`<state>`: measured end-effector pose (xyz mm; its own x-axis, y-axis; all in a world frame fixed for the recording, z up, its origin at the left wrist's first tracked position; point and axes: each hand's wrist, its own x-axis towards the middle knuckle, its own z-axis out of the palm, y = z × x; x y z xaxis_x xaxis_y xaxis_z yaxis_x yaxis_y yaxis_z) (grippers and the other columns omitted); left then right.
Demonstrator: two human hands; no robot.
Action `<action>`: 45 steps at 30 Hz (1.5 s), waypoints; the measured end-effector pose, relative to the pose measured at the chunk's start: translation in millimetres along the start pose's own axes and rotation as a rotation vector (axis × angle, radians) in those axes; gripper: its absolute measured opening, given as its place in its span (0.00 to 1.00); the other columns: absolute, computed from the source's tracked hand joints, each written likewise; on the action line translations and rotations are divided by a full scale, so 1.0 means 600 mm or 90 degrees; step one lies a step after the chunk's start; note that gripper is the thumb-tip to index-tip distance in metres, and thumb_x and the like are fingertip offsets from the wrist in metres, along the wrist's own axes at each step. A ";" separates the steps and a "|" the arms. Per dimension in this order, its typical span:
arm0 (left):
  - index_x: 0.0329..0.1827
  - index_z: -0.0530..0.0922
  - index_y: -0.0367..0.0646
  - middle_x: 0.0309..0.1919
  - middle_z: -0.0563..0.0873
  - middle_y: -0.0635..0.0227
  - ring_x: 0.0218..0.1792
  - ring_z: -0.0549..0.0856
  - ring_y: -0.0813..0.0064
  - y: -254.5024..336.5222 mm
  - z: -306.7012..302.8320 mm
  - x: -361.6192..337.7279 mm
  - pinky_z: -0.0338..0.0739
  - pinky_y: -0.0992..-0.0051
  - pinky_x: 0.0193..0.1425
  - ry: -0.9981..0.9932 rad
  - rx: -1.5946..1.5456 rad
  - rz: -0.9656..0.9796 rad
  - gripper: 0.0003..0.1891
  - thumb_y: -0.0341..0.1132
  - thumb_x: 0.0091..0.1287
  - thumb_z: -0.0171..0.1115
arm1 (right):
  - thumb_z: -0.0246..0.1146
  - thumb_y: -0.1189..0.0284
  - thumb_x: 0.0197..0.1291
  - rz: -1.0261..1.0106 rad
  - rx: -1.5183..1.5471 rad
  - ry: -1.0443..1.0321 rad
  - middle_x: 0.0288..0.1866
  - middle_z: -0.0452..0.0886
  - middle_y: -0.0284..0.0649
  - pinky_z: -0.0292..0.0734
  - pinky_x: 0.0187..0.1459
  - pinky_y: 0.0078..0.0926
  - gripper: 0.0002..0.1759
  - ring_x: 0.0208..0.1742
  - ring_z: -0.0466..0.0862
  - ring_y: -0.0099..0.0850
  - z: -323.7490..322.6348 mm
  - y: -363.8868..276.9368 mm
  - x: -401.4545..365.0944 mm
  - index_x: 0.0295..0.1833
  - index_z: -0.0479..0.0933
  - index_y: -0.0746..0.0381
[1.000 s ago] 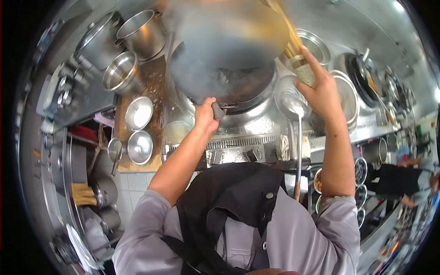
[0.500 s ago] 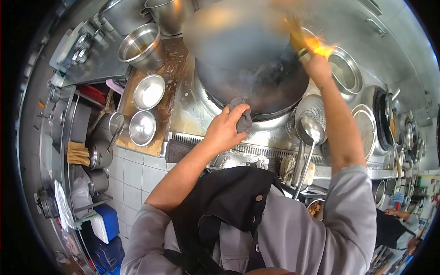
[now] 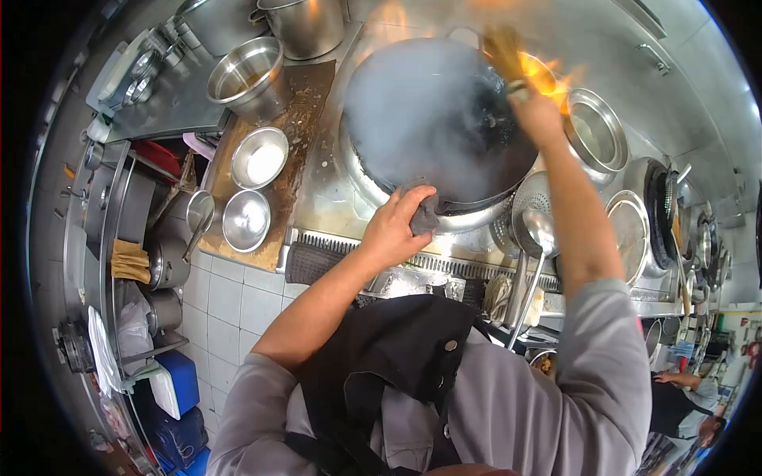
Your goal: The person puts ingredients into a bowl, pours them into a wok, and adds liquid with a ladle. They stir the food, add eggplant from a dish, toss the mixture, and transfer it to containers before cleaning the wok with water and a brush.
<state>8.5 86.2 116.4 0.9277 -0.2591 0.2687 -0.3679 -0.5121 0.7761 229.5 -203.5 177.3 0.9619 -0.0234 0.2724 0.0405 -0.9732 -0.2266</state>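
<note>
A large dark wok (image 3: 494, 176) sits on the stove burner, with pale smoke or steam over much of its inside. My left hand (image 3: 395, 228) is closed on a folded grey cloth (image 3: 426, 213) at the wok's near rim. My right hand (image 3: 540, 117) grips the short handle of a bamboo wok brush (image 3: 503, 54) at the wok's far right edge, bristles pointing away from me. Orange flames (image 3: 543, 74) rise just beyond that hand and brush.
A ladle (image 3: 540, 230) and a perforated skimmer (image 3: 533, 192) rest right of the wok. Metal pots (image 3: 595, 131) stand beyond them. On the left, two steel bowls (image 3: 259, 157) and a deep pot (image 3: 252, 83) sit on a worn board (image 3: 295, 135). Another person (image 3: 684, 404) is at far right.
The large blurred grey shape over the far part of the wok is gone, and the wok's inside shows through smoke. My right hand and brush have shifted slightly left. My left hand stays at the rim.
</note>
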 end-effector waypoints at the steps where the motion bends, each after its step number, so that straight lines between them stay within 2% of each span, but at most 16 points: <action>1: 0.67 0.72 0.48 0.60 0.80 0.56 0.61 0.80 0.50 -0.002 0.001 0.000 0.76 0.60 0.65 0.009 -0.010 0.013 0.35 0.31 0.53 0.74 | 0.66 0.52 0.60 -0.034 0.032 -0.052 0.48 0.87 0.53 0.82 0.53 0.47 0.32 0.49 0.87 0.50 0.044 -0.024 -0.006 0.66 0.75 0.56; 5: 0.68 0.72 0.47 0.60 0.80 0.55 0.61 0.80 0.51 -0.006 0.002 -0.003 0.74 0.62 0.66 -0.013 -0.018 0.000 0.35 0.31 0.54 0.74 | 0.66 0.53 0.59 -0.056 0.196 -0.467 0.43 0.88 0.52 0.85 0.49 0.41 0.25 0.41 0.89 0.44 0.042 -0.173 -0.137 0.59 0.81 0.53; 10: 0.68 0.72 0.46 0.62 0.80 0.56 0.64 0.79 0.54 -0.004 0.005 -0.002 0.72 0.63 0.69 0.024 -0.048 0.017 0.35 0.30 0.55 0.74 | 0.69 0.52 0.57 -0.262 0.041 -0.471 0.52 0.88 0.49 0.81 0.55 0.37 0.33 0.46 0.89 0.47 -0.085 0.042 -0.142 0.69 0.78 0.48; 13: 0.68 0.73 0.45 0.62 0.80 0.57 0.65 0.79 0.56 0.006 0.011 0.000 0.72 0.64 0.70 0.016 -0.048 0.005 0.34 0.30 0.55 0.74 | 0.65 0.52 0.62 0.043 -0.201 -0.115 0.50 0.88 0.51 0.82 0.52 0.45 0.22 0.47 0.88 0.48 -0.122 0.061 -0.070 0.56 0.85 0.52; 16: 0.67 0.73 0.44 0.62 0.80 0.57 0.64 0.79 0.56 -0.007 0.014 -0.005 0.72 0.63 0.70 0.032 -0.054 0.019 0.34 0.29 0.55 0.74 | 0.63 0.53 0.61 0.094 -0.062 -0.036 0.48 0.88 0.53 0.83 0.51 0.44 0.21 0.47 0.88 0.49 -0.034 0.050 -0.052 0.52 0.85 0.56; 22: 0.68 0.72 0.44 0.62 0.80 0.56 0.64 0.79 0.56 -0.010 0.014 -0.007 0.73 0.63 0.69 0.028 -0.045 0.003 0.35 0.29 0.54 0.74 | 0.68 0.52 0.55 -0.144 0.220 -0.540 0.51 0.87 0.54 0.84 0.51 0.38 0.32 0.50 0.88 0.48 -0.078 -0.116 -0.209 0.66 0.79 0.49; 23: 0.68 0.72 0.44 0.62 0.80 0.56 0.64 0.79 0.56 -0.010 0.013 -0.005 0.73 0.63 0.69 0.028 -0.043 0.003 0.35 0.29 0.54 0.74 | 0.70 0.53 0.55 -0.190 0.287 -0.524 0.43 0.88 0.47 0.87 0.33 0.36 0.36 0.38 0.89 0.39 -0.034 -0.054 -0.206 0.70 0.76 0.51; 26: 0.68 0.72 0.45 0.62 0.80 0.56 0.64 0.80 0.56 0.002 0.013 0.000 0.73 0.63 0.69 0.043 -0.058 0.011 0.34 0.30 0.55 0.74 | 0.66 0.54 0.59 -0.032 -0.051 -0.518 0.50 0.88 0.49 0.85 0.48 0.38 0.22 0.46 0.89 0.41 -0.123 0.044 -0.101 0.55 0.85 0.52; 27: 0.67 0.72 0.45 0.62 0.80 0.56 0.64 0.80 0.56 0.006 0.013 -0.002 0.73 0.63 0.69 0.035 -0.038 0.011 0.34 0.30 0.55 0.74 | 0.63 0.59 0.63 -0.082 -0.253 -0.248 0.44 0.88 0.51 0.84 0.47 0.44 0.22 0.43 0.89 0.48 -0.072 0.117 -0.055 0.61 0.80 0.55; 31: 0.67 0.72 0.45 0.62 0.79 0.56 0.64 0.79 0.55 0.002 0.013 -0.006 0.72 0.63 0.69 0.027 -0.031 -0.005 0.34 0.30 0.55 0.74 | 0.60 0.58 0.64 -0.047 0.021 0.060 0.47 0.87 0.51 0.83 0.49 0.48 0.24 0.48 0.88 0.48 0.022 0.079 -0.013 0.64 0.77 0.54; 34: 0.68 0.72 0.45 0.62 0.79 0.56 0.65 0.78 0.54 0.015 0.009 -0.003 0.72 0.62 0.70 0.032 -0.035 -0.025 0.34 0.30 0.55 0.74 | 0.67 0.54 0.59 -0.238 0.120 -0.423 0.51 0.87 0.48 0.83 0.45 0.38 0.26 0.40 0.87 0.38 0.235 0.010 -0.057 0.60 0.81 0.53; 36: 0.68 0.72 0.46 0.62 0.79 0.55 0.65 0.78 0.54 0.009 0.013 -0.001 0.72 0.62 0.69 0.024 -0.038 -0.015 0.34 0.31 0.56 0.74 | 0.68 0.51 0.59 -0.064 0.264 -0.582 0.54 0.86 0.48 0.83 0.47 0.35 0.32 0.43 0.87 0.39 -0.036 -0.137 -0.201 0.67 0.78 0.50; 39: 0.68 0.71 0.45 0.61 0.79 0.55 0.64 0.79 0.53 0.006 0.013 -0.002 0.72 0.62 0.69 0.023 -0.038 0.007 0.34 0.31 0.56 0.74 | 0.69 0.54 0.57 -0.382 0.118 -0.450 0.54 0.87 0.47 0.84 0.47 0.39 0.33 0.41 0.88 0.45 -0.056 0.062 -0.165 0.70 0.77 0.44; 40: 0.68 0.72 0.45 0.61 0.79 0.54 0.63 0.79 0.52 0.008 0.013 0.000 0.72 0.62 0.69 0.038 -0.036 0.023 0.34 0.31 0.55 0.74 | 0.68 0.54 0.57 0.005 0.061 -0.586 0.56 0.87 0.47 0.81 0.55 0.40 0.29 0.47 0.88 0.48 -0.176 0.025 -0.163 0.65 0.81 0.49; 42: 0.68 0.71 0.45 0.60 0.79 0.54 0.63 0.79 0.53 0.014 0.014 0.000 0.72 0.62 0.69 0.033 -0.052 0.017 0.34 0.31 0.56 0.74 | 0.65 0.61 0.59 0.074 -0.240 -0.192 0.50 0.88 0.49 0.82 0.51 0.43 0.23 0.49 0.88 0.48 -0.179 0.104 -0.121 0.59 0.82 0.57; 45: 0.69 0.71 0.44 0.60 0.79 0.54 0.63 0.79 0.55 -0.021 -0.007 -0.027 0.71 0.63 0.70 0.073 -0.109 0.046 0.35 0.32 0.57 0.74 | 0.65 0.61 0.61 0.197 -0.199 0.002 0.49 0.88 0.52 0.82 0.53 0.43 0.30 0.52 0.86 0.52 -0.215 0.047 -0.141 0.69 0.75 0.57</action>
<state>-1.4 100.2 104.4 0.9038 -0.1900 0.3836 -0.4273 -0.3467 0.8350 114.4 -258.3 268.6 0.9150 -0.3248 0.2394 -0.3335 -0.9427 -0.0045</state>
